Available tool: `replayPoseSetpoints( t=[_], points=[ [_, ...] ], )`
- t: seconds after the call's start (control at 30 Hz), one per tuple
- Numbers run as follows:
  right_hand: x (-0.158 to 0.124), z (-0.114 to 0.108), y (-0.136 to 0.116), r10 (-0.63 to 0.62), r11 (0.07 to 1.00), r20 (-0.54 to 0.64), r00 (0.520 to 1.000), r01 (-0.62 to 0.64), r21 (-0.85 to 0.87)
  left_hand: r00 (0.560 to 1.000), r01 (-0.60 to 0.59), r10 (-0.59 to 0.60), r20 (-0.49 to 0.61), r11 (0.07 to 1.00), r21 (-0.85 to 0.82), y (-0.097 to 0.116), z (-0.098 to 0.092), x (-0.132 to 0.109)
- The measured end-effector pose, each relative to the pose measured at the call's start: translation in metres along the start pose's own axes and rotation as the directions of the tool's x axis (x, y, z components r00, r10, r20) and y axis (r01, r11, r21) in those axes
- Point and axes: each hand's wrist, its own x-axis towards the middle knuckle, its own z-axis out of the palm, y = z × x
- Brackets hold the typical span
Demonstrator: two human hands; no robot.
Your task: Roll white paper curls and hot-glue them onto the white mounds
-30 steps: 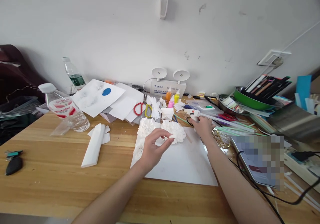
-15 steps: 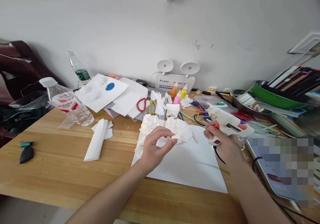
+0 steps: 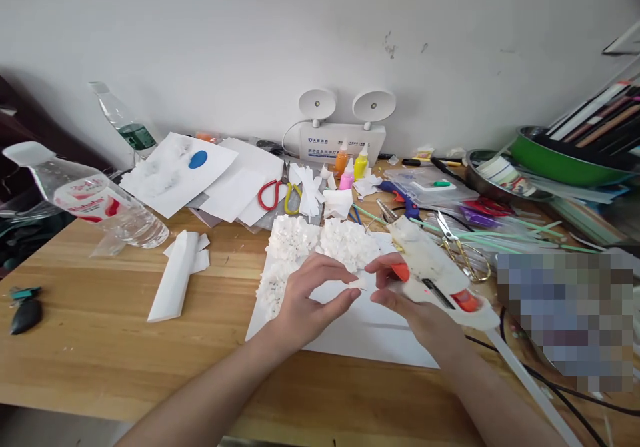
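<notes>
My left hand (image 3: 313, 297) pinches a small white paper piece (image 3: 361, 280) between thumb and fingers, just in front of a cluster of white ruffled paper flowers (image 3: 320, 244). The flowers lie on a white sheet (image 3: 365, 327) on the wooden desk (image 3: 100, 347). My right hand (image 3: 415, 304) grips a white hot glue gun (image 3: 435, 274) with an orange trigger. Its nozzle points up and away toward the back of the desk. A glue stick juts out of the gun's rear toward me. The two hands almost touch above the sheet.
Two water bottles (image 3: 95, 200) lie or lean at the left, beside a folded paper strip (image 3: 175, 284) and loose sheets (image 3: 180, 170). Scissors (image 3: 273, 194), small paint bottles (image 3: 350, 164), straws and gold scissors (image 3: 463, 247) crowd the back right. A green bowl (image 3: 555, 157) and cables are at the right.
My right hand picked the glue gun up from the back of the desk and brought it toward my left hand. The camera tilted down a little.
</notes>
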Motion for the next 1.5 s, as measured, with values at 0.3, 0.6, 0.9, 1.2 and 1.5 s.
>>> replayPoseSetpoints(
  t=[0.3, 0.6, 0.9, 1.2, 1.5],
  points=[
    [-0.007, 0.007, 0.0, 0.041, 0.999, -0.04, 0.998, -0.041, -0.012, 0.998, -0.033, 0.034, 0.046, 0.999, -0.019, -0.001, 0.002, 0.0],
    [-0.004, -0.002, -0.001, 0.077, 0.997, 0.096, 0.992, -0.078, 0.007, 0.994, -0.022, 0.035, 0.108, 0.993, -0.112, 0.0, -0.001, -0.001],
    [-0.003, 0.003, -0.011, 0.085, 0.995, 0.079, 0.993, -0.08, -0.064, 0.996, -0.003, 0.015, 0.085, 0.99, -0.142, -0.003, 0.002, -0.001],
    [-0.005, 0.004, -0.011, 0.115, 0.993, 0.026, 0.993, -0.114, -0.041, 0.997, 0.002, 0.01, 0.082, 0.991, -0.137, -0.003, 0.001, 0.0],
    [-0.009, 0.007, 0.003, 0.041, 0.999, -0.067, 0.997, -0.039, 0.02, 0.995, 0.089, -0.083, 0.051, 0.987, -0.133, -0.002, 0.003, -0.002]
  ],
)
